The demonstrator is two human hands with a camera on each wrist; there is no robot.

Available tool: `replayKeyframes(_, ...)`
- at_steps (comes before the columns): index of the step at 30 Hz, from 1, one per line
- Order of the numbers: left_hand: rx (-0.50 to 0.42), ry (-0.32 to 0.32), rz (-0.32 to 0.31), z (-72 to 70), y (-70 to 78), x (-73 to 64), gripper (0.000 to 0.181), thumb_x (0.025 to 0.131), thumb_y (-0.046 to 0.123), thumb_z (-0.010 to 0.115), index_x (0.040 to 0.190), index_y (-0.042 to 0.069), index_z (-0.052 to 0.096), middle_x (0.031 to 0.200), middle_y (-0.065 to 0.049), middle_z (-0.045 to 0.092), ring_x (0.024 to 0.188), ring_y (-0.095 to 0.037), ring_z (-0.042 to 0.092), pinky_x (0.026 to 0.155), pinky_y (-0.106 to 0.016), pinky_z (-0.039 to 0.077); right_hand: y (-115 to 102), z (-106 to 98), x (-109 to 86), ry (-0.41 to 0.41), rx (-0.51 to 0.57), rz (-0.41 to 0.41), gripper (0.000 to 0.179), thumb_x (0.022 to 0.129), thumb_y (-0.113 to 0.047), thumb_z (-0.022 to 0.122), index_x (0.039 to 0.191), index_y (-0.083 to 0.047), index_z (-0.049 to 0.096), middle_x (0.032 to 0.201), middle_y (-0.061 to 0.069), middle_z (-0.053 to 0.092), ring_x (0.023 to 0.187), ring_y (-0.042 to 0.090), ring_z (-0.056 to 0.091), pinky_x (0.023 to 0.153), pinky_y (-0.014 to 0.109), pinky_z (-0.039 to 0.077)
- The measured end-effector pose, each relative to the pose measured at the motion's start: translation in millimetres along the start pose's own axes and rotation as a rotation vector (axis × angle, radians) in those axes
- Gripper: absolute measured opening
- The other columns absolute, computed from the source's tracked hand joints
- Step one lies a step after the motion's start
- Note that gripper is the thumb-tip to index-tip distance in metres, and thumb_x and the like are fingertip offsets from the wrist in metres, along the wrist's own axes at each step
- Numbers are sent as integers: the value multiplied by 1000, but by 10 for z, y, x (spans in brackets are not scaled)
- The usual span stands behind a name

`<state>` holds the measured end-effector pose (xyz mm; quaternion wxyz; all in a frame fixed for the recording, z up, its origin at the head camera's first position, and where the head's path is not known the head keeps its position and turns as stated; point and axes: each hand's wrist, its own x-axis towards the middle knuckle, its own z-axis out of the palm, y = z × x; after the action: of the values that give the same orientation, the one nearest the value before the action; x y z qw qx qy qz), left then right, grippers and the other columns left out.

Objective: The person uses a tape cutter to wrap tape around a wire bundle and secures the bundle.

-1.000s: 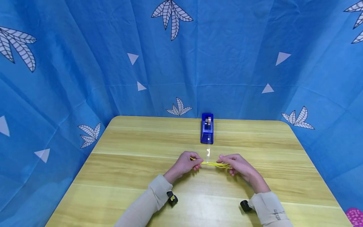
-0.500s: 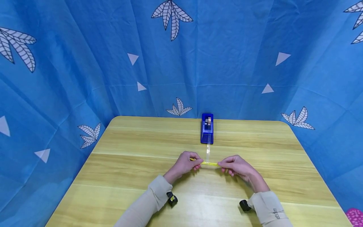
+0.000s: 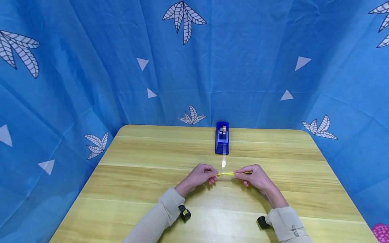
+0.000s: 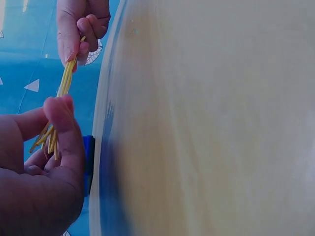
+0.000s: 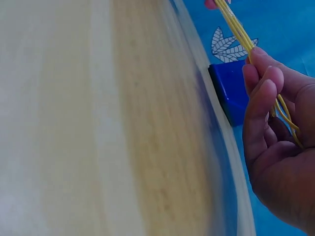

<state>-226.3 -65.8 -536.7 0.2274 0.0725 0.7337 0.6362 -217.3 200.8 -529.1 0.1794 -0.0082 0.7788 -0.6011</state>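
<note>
Yellow strands [image 3: 229, 173] run between left hand [image 3: 200, 175] and right hand [image 3: 256, 177], each closed, pinching them.

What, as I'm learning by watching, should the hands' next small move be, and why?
Probably roll the yellow strands so the tape strip wraps them: the left hand and right hand pinch them on either side of it, and it reaches toward them from the blue dispenser.

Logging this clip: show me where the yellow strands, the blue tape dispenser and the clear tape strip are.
Yellow strands [image 3: 230, 173]: head view, on their exposed middle stretch.
Blue tape dispenser [image 3: 222, 138]: head view, on the middle of its body.
Clear tape strip [image 3: 224, 163]: head view, on its shiny section.
</note>
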Motion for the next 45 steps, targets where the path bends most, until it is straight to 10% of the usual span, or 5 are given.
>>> replayKeyframes(18,38,119,78,23,-3,1,7,95,4,72,96,-3,74,79,-10,73,64,-12,64,58,-18,56,-88,-6,19,-72,-97,22,51,101,-41,67,134,-2,66,134,15,67,109,18,64,83,32,61)
replayKeyframes(28,45,121,76,8,-30,11,6,94,4,73,96,-2,75,79,-9,73,64,-11,64,59,-19,56,-45,17,83,-287,97,31,41,106,-28,60,127,6,65,92,8,74,72,12,66,67,27,62)
replayKeyframes(35,64,105,70,-17,-30,18,7,95,7,73,97,0,75,83,-9,74,67,-12,65,63,-21,58,5,38,118,-222,103,45,34,102,-24,67,121,4,71,80,-2,69,61,5,50,53,17,43)
replayKeyframes(45,178,-7,22,-96,5,132,31,103,35,65,103,5,76,86,-6,73,69,-14,59,61,-23,52,12,30,100,-103,-2,-37,31,97,-23,75,118,-1,76,84,5,74,58,9,52,53,21,46)
